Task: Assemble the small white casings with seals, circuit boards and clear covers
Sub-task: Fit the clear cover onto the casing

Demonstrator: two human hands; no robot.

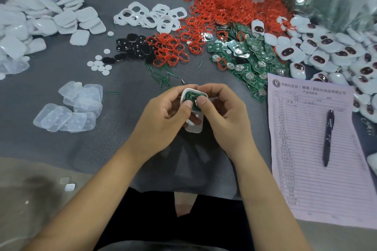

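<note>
- The grey table (126, 132) is carrying everything, a soft-looking matt sheet spreading across the whole frame.
- The red seals (222, 6) are lying in a loose heap at upper centre and right, thin rubbery rings.
- White casings (326, 47) with dark oval windows are piling up at the right edge, glossy and rounded.
- Green circuit boards (248, 57) are lying flat and overlapping just left of those, with shiny round contacts.
- Clear covers (69, 112) are stacking at centre left, thin, see-through and rounded-square.
- The left hand (163, 116) and right hand (226, 114) are meeting at frame centre, both curled around one casing (184, 96), equally near it.
- That casing is tilting its open face up toward the camera, its long axis running roughly left to right.
- A board (192, 99) is sitting inside it, both thumbs pressing on its lower edge; I judge it is being seated, so the next move likely needs a clear cover, nearer the left hand.
</note>
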